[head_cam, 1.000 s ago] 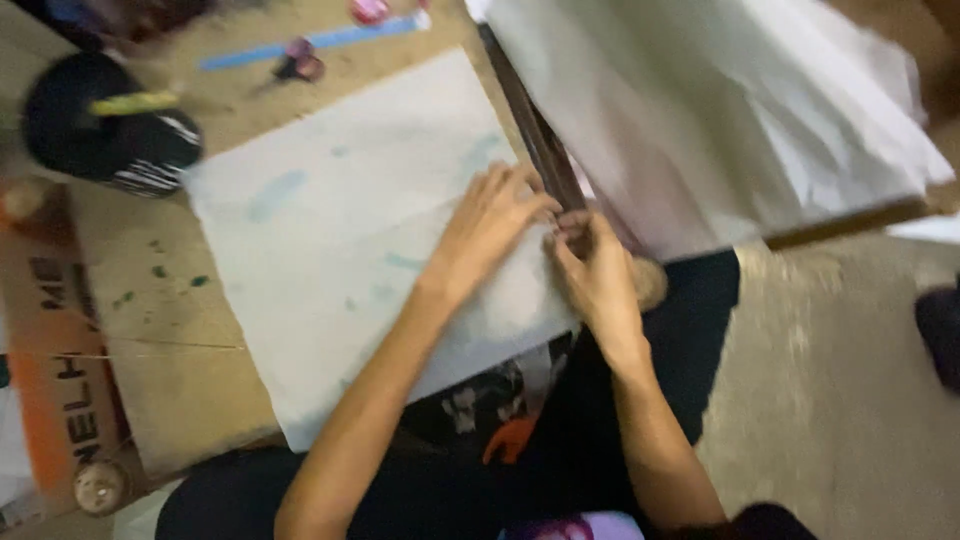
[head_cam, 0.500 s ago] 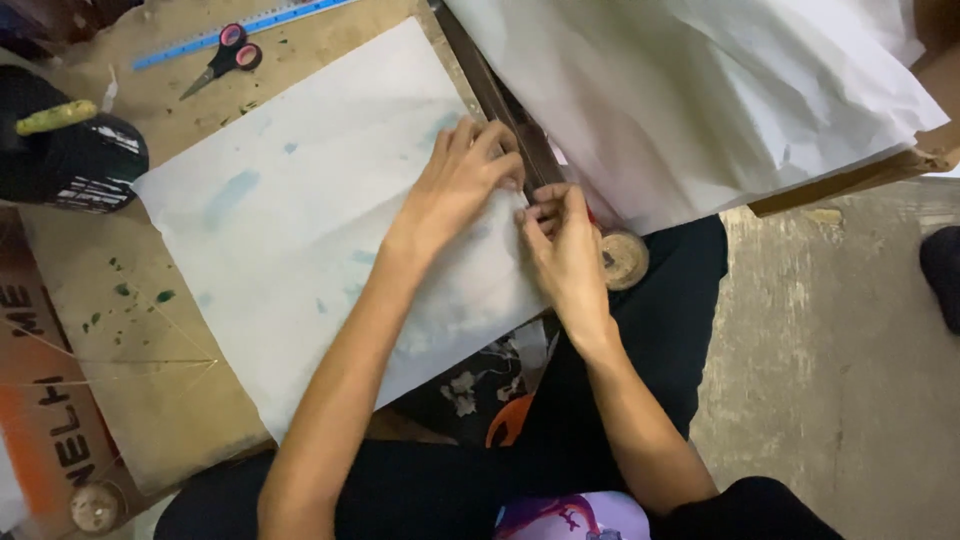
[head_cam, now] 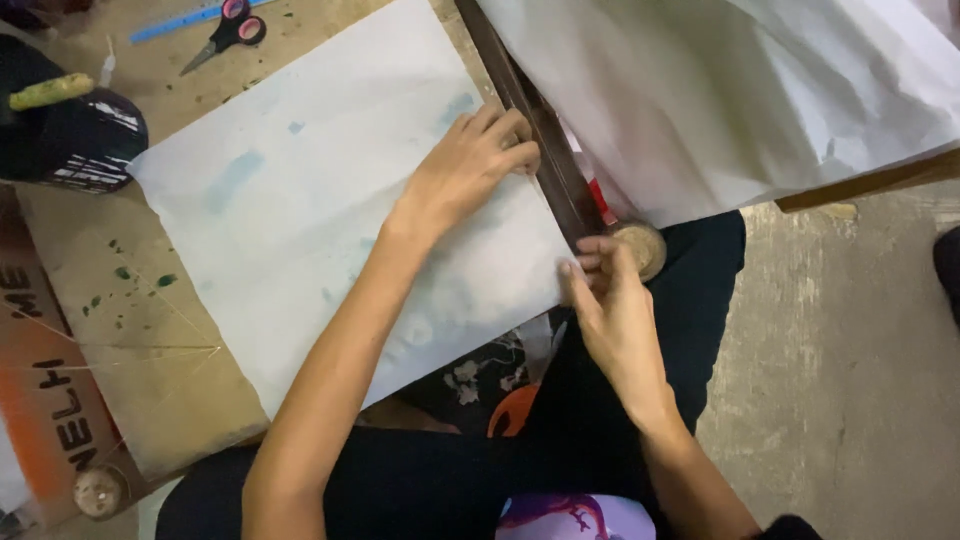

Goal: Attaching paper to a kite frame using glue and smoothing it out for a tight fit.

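A pale paper sheet [head_cam: 300, 210] with faint blue stains lies on a cardboard-covered board. My left hand [head_cam: 470, 165] presses flat on its right side, fingertips against a dark wooden strip [head_cam: 530, 120] running along the sheet's edge. My right hand [head_cam: 610, 300] pinches the sheet's lower right corner, beside the strip's near end. A small tan roll [head_cam: 645, 245] sits just past my right fingers.
A large crumpled white sheet [head_cam: 740, 90] covers the upper right. Scissors with pink handles [head_cam: 225, 35] and a blue ruler [head_cam: 175, 22] lie at the top left. A black round object [head_cam: 70, 140] sits at left. Bare concrete floor [head_cam: 850, 380] lies right.
My right hand has slid down along the strip's edge to the sheet's lower corner. My left hand stays pressed on the paper by the strip.
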